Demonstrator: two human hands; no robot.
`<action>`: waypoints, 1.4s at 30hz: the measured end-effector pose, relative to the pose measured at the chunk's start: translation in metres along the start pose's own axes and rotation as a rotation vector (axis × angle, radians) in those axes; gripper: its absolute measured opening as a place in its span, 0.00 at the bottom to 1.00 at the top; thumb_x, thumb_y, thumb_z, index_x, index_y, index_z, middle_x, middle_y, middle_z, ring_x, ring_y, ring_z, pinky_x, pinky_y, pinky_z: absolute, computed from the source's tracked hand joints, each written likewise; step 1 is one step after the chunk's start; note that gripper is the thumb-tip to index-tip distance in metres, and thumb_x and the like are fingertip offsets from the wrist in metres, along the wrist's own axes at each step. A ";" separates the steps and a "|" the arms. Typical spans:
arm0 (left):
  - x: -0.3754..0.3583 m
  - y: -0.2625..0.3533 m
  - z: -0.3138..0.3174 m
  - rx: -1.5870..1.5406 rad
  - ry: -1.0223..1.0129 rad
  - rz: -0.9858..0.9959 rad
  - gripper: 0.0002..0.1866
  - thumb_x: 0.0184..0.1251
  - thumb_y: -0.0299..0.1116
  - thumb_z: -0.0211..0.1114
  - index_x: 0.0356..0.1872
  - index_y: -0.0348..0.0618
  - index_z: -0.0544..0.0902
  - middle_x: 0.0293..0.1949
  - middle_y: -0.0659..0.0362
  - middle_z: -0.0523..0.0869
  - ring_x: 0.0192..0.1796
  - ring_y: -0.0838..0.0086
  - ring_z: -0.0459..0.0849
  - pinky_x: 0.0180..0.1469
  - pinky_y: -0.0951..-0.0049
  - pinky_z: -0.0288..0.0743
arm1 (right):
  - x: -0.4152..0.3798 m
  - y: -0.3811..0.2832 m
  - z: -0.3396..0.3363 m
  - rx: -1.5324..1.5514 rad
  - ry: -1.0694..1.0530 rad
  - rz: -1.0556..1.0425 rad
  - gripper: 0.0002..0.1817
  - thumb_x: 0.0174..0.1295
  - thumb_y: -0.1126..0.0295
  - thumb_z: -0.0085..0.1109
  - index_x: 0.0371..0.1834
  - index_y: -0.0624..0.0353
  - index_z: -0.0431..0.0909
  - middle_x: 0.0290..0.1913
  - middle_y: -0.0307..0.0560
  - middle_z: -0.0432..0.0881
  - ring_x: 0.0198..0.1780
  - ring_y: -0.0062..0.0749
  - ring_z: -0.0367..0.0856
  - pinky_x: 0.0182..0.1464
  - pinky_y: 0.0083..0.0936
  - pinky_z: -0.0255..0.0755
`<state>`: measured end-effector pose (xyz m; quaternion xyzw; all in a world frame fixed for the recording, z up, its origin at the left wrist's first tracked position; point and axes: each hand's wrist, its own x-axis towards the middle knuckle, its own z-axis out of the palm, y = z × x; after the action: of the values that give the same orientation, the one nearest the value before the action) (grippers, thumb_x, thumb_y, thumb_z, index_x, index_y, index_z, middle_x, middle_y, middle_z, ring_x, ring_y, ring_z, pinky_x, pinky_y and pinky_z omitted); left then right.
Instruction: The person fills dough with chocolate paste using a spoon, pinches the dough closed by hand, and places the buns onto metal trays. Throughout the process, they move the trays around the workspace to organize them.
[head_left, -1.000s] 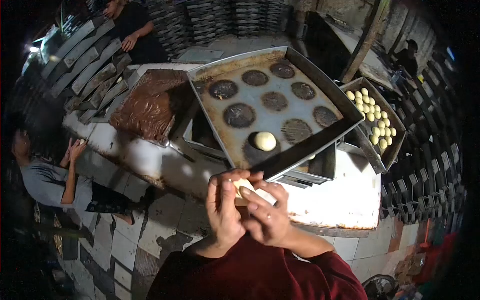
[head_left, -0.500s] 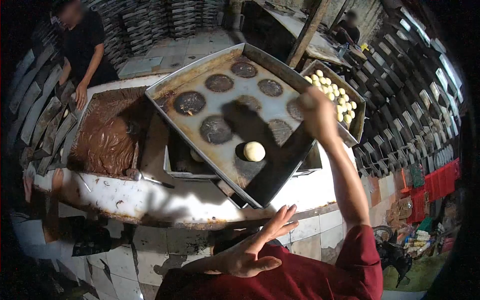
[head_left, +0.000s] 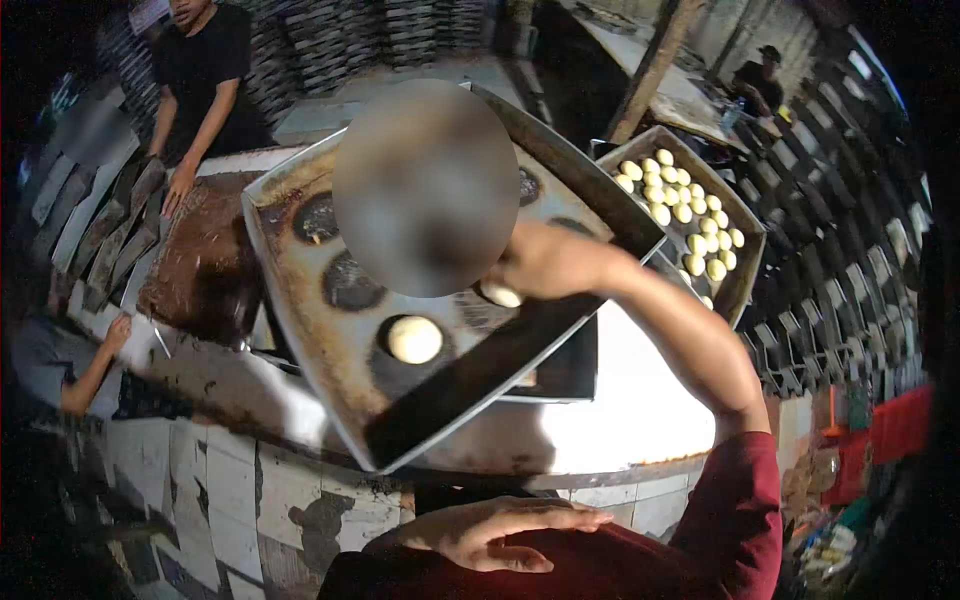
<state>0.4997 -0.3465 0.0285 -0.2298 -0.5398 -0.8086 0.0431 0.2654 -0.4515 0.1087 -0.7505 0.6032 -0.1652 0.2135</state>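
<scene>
My right hand (head_left: 550,260) reaches over the large metal tray (head_left: 300,380), its fingers closed round a pale dough ball (head_left: 502,293) low over a dark round mark. Another dough ball (head_left: 415,340) rests on the tray's near part. Dark round patches mark the tray's surface, and a blurred disc hides its middle. My left hand (head_left: 490,532) is held in front of my body with its fingers stretched out, holding nothing. At the right, a smaller tray (head_left: 748,235) holds several dough balls.
Brown paste fills a tray (head_left: 205,255) at the left. A person in black (head_left: 205,75) stands behind it, and another person's hand (head_left: 118,332) is at the left table edge. A wooden post (head_left: 655,70) rises behind. Someone sits (head_left: 760,85) farther back.
My right hand has come down over the big tray with a second dough ball. My left hand has lowered slightly. The view has shifted, and the big tray now appears farther left.
</scene>
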 end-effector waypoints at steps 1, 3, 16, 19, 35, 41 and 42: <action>0.011 -0.012 0.002 0.010 0.023 -0.013 0.28 0.65 0.31 0.56 0.65 0.39 0.60 0.68 0.50 0.59 0.71 0.61 0.56 0.70 0.59 0.53 | -0.009 -0.009 -0.028 0.118 0.113 0.038 0.18 0.64 0.58 0.52 0.32 0.66 0.77 0.22 0.54 0.77 0.29 0.38 0.77 0.36 0.34 0.70; 0.030 -0.031 0.002 -0.117 0.135 -0.004 0.27 0.65 0.29 0.56 0.65 0.39 0.61 0.67 0.49 0.62 0.70 0.61 0.58 0.70 0.58 0.53 | -0.037 0.008 -0.079 0.109 0.352 0.063 0.19 0.64 0.58 0.52 0.30 0.66 0.77 0.20 0.51 0.75 0.25 0.30 0.73 0.33 0.29 0.68; 0.026 -0.054 0.048 0.013 0.717 -0.197 0.29 0.70 0.48 0.46 0.63 0.34 0.64 0.59 0.32 0.66 0.58 0.41 0.71 0.59 0.44 0.64 | -0.259 0.367 -0.022 -0.686 -0.068 0.565 0.12 0.52 0.73 0.50 0.40 0.58 0.78 0.38 0.53 0.81 0.43 0.49 0.78 0.41 0.39 0.75; -0.001 -0.051 0.064 -0.002 0.683 -0.069 0.25 0.66 0.30 0.48 0.63 0.31 0.61 0.61 0.42 0.68 0.63 0.54 0.69 0.66 0.54 0.58 | -0.279 0.372 -0.042 -0.840 -0.168 0.494 0.07 0.45 0.72 0.54 0.24 0.64 0.78 0.21 0.57 0.76 0.27 0.49 0.79 0.32 0.40 0.72; -0.274 -0.034 0.138 -0.196 1.864 0.573 0.14 0.73 0.37 0.48 0.45 0.37 0.75 0.46 0.52 0.81 0.46 0.67 0.80 0.52 0.68 0.74 | -0.111 -0.260 0.290 0.442 -0.528 -0.561 0.12 0.59 0.72 0.56 0.45 0.65 0.78 0.51 0.54 0.78 0.52 0.46 0.77 0.53 0.36 0.71; -0.256 -0.002 0.094 -0.393 2.193 0.445 0.20 0.73 0.40 0.48 0.57 0.38 0.69 0.49 0.52 0.78 0.49 0.71 0.76 0.46 0.69 0.73 | 0.005 -0.286 0.359 0.345 0.527 -0.456 0.15 0.67 0.66 0.42 0.39 0.68 0.75 0.36 0.57 0.78 0.37 0.41 0.76 0.42 0.32 0.68; -0.282 -0.004 0.079 -0.319 2.005 0.471 0.22 0.74 0.44 0.43 0.55 0.37 0.70 0.50 0.51 0.78 0.51 0.68 0.76 0.53 0.68 0.70 | 0.036 -0.286 0.368 0.769 0.466 -0.143 0.20 0.70 0.62 0.35 0.40 0.69 0.74 0.36 0.56 0.78 0.39 0.39 0.77 0.42 0.32 0.68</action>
<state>0.7752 -0.3244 -0.0679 0.4446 -0.0849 -0.6617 0.5977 0.6980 -0.3904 -0.0568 -0.5991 0.4768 -0.5561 0.3233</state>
